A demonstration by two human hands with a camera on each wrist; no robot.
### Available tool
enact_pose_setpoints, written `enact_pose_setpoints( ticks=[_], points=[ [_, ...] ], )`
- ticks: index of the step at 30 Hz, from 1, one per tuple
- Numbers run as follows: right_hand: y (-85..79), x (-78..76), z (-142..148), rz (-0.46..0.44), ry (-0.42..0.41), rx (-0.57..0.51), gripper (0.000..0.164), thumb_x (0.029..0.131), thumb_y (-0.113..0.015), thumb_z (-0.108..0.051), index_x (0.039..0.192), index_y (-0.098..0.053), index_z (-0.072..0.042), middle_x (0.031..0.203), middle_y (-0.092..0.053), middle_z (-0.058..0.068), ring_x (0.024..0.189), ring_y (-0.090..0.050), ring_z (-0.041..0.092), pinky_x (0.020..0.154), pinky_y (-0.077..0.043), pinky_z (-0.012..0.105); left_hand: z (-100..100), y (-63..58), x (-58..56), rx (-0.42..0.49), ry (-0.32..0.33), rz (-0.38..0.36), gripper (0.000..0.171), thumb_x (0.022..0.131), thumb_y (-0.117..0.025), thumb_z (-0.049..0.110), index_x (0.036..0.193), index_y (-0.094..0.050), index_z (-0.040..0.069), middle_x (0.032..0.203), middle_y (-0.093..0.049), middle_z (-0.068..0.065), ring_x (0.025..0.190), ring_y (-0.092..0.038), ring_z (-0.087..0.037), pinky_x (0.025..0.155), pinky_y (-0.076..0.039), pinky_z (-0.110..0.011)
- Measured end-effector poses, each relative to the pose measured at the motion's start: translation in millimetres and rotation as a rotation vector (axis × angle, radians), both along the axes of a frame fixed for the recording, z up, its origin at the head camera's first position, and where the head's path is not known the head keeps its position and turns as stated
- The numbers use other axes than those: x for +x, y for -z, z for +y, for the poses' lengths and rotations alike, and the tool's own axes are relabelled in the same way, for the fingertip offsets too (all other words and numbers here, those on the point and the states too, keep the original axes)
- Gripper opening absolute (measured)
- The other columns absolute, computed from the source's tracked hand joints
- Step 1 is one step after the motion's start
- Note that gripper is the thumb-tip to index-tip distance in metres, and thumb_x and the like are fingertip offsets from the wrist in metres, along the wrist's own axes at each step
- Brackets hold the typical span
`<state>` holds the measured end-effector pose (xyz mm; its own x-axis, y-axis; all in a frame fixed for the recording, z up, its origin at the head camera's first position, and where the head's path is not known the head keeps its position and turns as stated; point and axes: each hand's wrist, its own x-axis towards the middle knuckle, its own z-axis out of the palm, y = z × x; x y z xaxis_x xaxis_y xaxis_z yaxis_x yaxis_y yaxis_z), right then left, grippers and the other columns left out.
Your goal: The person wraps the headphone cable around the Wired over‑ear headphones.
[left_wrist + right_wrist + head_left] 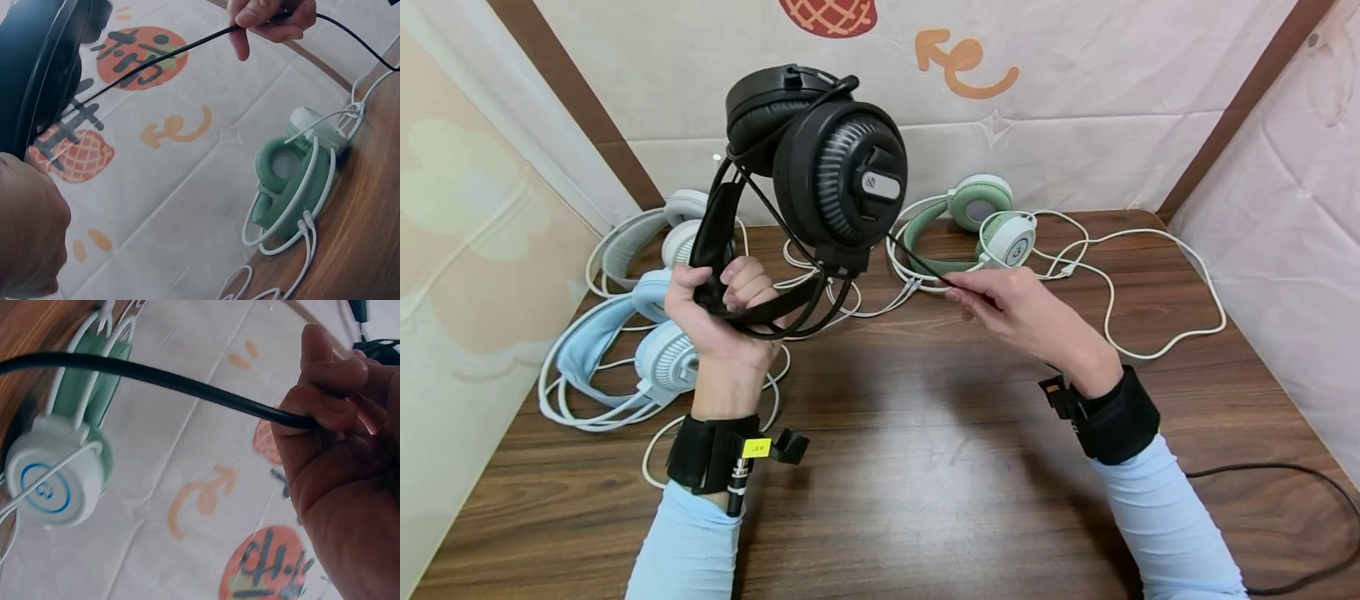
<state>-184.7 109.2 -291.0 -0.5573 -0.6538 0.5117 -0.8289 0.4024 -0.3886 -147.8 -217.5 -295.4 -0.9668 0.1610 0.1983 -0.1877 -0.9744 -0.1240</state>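
Observation:
Black over-ear headphones (842,183) are held up above the table by my left hand (722,312), whose fingers curl round the headband. Thin black cord loops round the ear cups and hangs in loops below them. My right hand (1022,312) pinches the black cable (187,47) between thumb and fingers, out to the right of the headphones. Between the cups and that hand the cable runs nearly straight. In the right wrist view the cable (187,384) leaves the pinch and curves off to the left. Part of the headband is hidden by my left fingers.
Green-and-white headphones (925,229) lie at the back of the wooden table (925,467), their white cord spread to the right. Light blue headphones (662,358) and white-grey headphones (625,242) lie at the left. A black cable (1300,468) trails at the right edge. Printed cloth walls (1075,150) surround the table.

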Motion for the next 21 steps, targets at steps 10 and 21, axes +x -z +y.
enact_pose_setpoints(
  ticks=[10, 21],
  points=[
    [-6.6, 29.6, -27.1, 0.099, -0.081, 0.065, 0.006, 0.096, -0.065, -0.002, 0.093, -0.065, -0.007, 0.076, -0.055, -0.003, 0.070, -0.052, 0.005, 0.066, -0.048, 0.025, 2.6, -0.4, -2.3, -0.038, -0.172, -0.210, 0.014, 0.068, -0.049, 0.012, 0.064, -0.037, 0.006, 0.054, -0.035, -0.001, 0.042, -0.032, -0.012, 0.038, -0.035, -0.027],
    [-13.9, 51.0, -30.6, 0.116, -0.028, 0.107, 0.004, 0.099, -0.063, -0.008, 0.098, -0.067, -0.009, 0.078, -0.056, -0.005, 0.070, -0.052, 0.005, 0.066, -0.047, 0.024, 7.9, -6.3, -1.3, -0.311, -0.412, -0.197, 0.021, 0.069, -0.053, 0.010, 0.058, -0.035, 0.012, 0.047, -0.030, 0.006, 0.038, -0.028, -0.006, 0.046, -0.014, -0.016]
  ],
)
